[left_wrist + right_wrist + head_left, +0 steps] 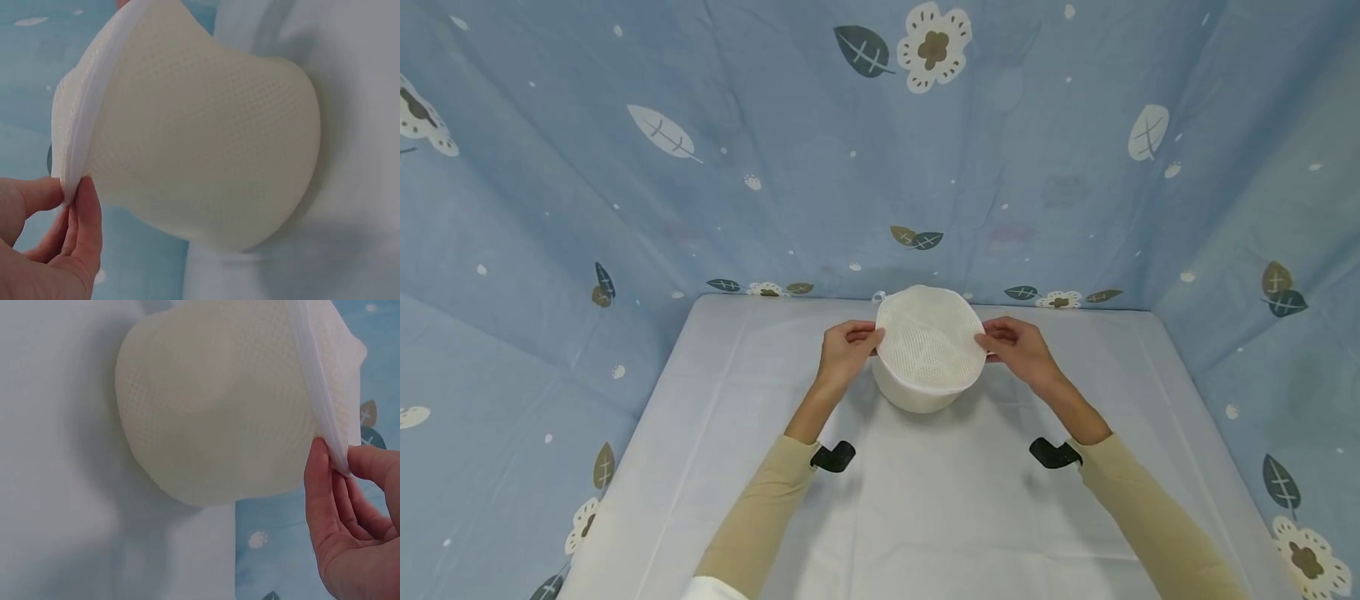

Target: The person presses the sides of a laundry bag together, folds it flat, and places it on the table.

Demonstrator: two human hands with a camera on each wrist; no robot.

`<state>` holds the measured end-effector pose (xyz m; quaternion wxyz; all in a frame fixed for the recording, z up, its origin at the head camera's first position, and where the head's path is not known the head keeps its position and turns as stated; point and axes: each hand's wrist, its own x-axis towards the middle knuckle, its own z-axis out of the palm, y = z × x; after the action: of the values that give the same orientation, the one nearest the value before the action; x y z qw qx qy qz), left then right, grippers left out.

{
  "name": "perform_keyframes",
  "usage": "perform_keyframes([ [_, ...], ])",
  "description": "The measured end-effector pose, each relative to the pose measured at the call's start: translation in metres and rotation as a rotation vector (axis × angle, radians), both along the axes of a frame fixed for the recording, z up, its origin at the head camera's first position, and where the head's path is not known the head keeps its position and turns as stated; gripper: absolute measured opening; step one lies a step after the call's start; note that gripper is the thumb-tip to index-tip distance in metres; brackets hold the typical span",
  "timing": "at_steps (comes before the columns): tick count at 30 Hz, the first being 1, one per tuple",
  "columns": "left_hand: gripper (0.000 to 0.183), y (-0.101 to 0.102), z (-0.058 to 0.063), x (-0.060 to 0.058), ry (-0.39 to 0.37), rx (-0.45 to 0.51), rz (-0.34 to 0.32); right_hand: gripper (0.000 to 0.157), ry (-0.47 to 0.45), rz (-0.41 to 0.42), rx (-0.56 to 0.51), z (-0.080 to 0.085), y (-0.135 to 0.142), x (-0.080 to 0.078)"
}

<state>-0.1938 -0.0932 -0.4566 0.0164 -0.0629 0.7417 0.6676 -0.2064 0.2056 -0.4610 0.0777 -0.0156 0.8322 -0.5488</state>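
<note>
White surface (940,500), blue patterned cloth (805,117) beyond. Cream mesh bag (931,342) sits between left hand (846,353) and right hand (1021,353), each pinching the white rim (98,94) on its side.

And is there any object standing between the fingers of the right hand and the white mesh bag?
No, nothing visible stands between them: the fingers of the right hand directly pinch the white mesh bag at its trimmed edge.

The cream, rounded mesh bag (931,340) looks like matt, finely pitted netting with a smooth white fabric band (95,106), while the white table cover (940,500) and blue leaf-printed cloth curtain (805,167) look matt and creased.
</note>
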Motion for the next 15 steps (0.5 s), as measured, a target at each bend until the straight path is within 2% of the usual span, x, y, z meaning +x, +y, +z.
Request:
perform_keyframes([
  [15, 0.023, 0.001, -0.002, 0.023, -0.034, 0.058, -0.028, 0.045, -0.096, -0.011, -0.079, 0.0, 0.01, 0.021],
])
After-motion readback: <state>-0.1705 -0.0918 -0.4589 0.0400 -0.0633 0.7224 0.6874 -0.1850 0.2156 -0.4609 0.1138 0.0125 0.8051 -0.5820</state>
